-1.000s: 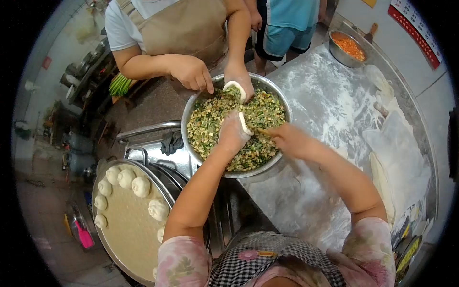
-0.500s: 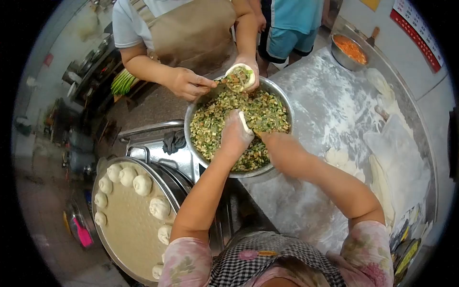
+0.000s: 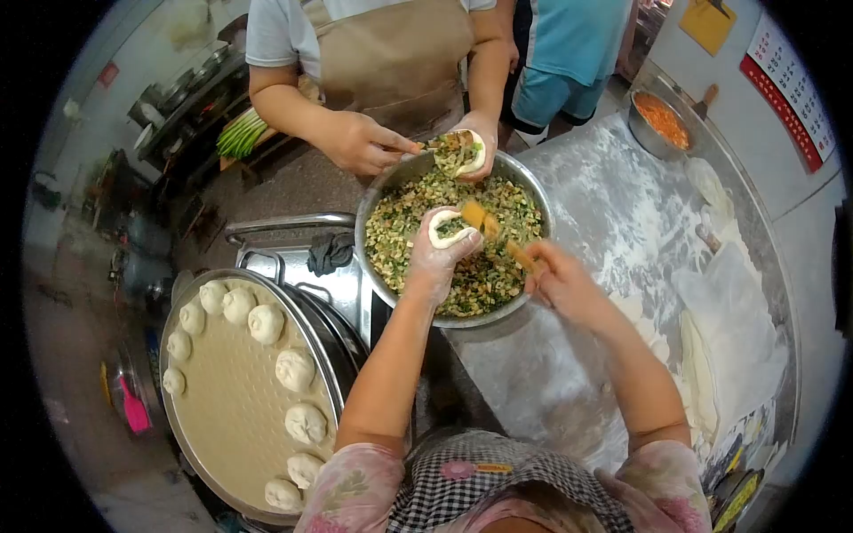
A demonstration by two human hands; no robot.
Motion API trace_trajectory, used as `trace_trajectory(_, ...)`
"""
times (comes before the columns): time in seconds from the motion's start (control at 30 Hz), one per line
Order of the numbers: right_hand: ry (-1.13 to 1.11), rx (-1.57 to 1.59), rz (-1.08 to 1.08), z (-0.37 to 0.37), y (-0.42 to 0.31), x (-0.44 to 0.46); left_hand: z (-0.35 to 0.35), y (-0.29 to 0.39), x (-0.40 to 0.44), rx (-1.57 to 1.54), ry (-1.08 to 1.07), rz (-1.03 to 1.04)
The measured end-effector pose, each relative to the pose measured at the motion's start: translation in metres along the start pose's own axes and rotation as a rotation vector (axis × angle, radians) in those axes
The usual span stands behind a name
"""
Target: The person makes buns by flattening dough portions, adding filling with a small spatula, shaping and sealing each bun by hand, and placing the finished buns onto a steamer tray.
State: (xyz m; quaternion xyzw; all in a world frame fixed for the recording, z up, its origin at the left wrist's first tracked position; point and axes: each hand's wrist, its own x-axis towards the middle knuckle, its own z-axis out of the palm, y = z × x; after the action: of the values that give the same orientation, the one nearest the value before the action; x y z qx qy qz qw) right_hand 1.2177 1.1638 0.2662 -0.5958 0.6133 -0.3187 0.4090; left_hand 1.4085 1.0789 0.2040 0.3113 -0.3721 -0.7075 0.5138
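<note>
Cupped round dough [image 3: 435, 233], the left hand [image 3: 434, 265] is above the bowl [image 3: 462, 321]; the right hand [image 3: 564, 282] pinches, I think, a spatula [image 3: 480, 218].

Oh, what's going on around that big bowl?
The camera wearer's left hand cups a dough wrapper over a metal bowl of chopped filling, and the right hand grips a utensil. Opposite, a co-worker's hand holds another wrapper with filling on it. Shaped buns sit on a round tray at the wearer's left.
</note>
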Motion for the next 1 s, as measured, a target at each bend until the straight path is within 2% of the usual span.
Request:
trace_trajectory(0.03, -0.024, 0.045, 0.023, 0.008, 0.01, 0.001, 0.001, 0.0, -0.001, -0.035, -0.001, 0.005)
trace_trajectory(0.13, 0.154, -0.078, 0.016, 0.016, 0.032, 0.007, 0.003, 0.0, -0.008, -0.15, -0.01, -0.022)
trace_trajectory(0.23, 0.11, 0.366, 0.022, 0.031, 0.019, 0.012, 0.016, -0.002, -0.016, -0.297, -0.039, -0.03)
trace_trajectory(0.33, -0.063, 1.001, 0.142, 0.035, -0.002, 0.012, 0.028, -0.001, -0.026, -0.337, -0.129, -0.034)
trace_trajectory(0.4, -0.046, 1.084, 0.092, 0.035, -0.004, 0.012, 0.034, 0.006, -0.03, -0.307, -0.195, -0.047)
trace_trajectory(0.43, -0.039, 1.124, 0.069, 0.034, -0.004, 0.012, 0.034, 0.011, -0.029, -0.159, -0.246, -0.001)
trace_trajectory(0.5, 0.089, 0.785, 0.043, 0.029, -0.019, 0.009, 0.033, 0.023, -0.025, 0.134, -0.342, 0.087)
trace_trajectory(0.53, 0.112, 0.593, -0.024, 0.024, -0.025, 0.009, 0.039, 0.039, -0.03, 0.148, -0.377, 0.018)
trace_trajectory(0.63, 0.141, -0.03, -0.311, 0.006, -0.037, 0.008, 0.03, 0.04, -0.018, 0.485, -0.531, 0.174)
trace_trajectory(0.67, 0.092, -0.023, -0.339, 0.0, -0.042, 0.005, 0.029, 0.037, -0.016, 0.543, -0.509, 0.171)
trace_trajectory(0.77, -0.006, -0.039, -0.446, -0.02, -0.042, 0.003, 0.031, 0.051, -0.019, 0.244, -0.468, -0.103)
trace_trajectory(0.83, -0.011, -0.099, -0.544, -0.035, -0.031, 0.001, 0.025, 0.05, -0.013, 0.186, -0.472, -0.096)
trace_trajectory(0.9, 0.001, -0.402, -0.573, -0.04, -0.021, 0.0, 0.017, 0.046, -0.004, 0.128, -0.476, -0.096)
trace_trajectory(0.93, 0.01, -0.552, -0.581, -0.04, -0.016, -0.001, 0.015, 0.042, 0.0, 0.215, -0.472, -0.036)
trace_trajectory(1.0, -0.003, -0.61, -0.557, -0.038, -0.013, 0.002, 0.009, 0.042, 0.001, 0.325, -0.463, -0.078)
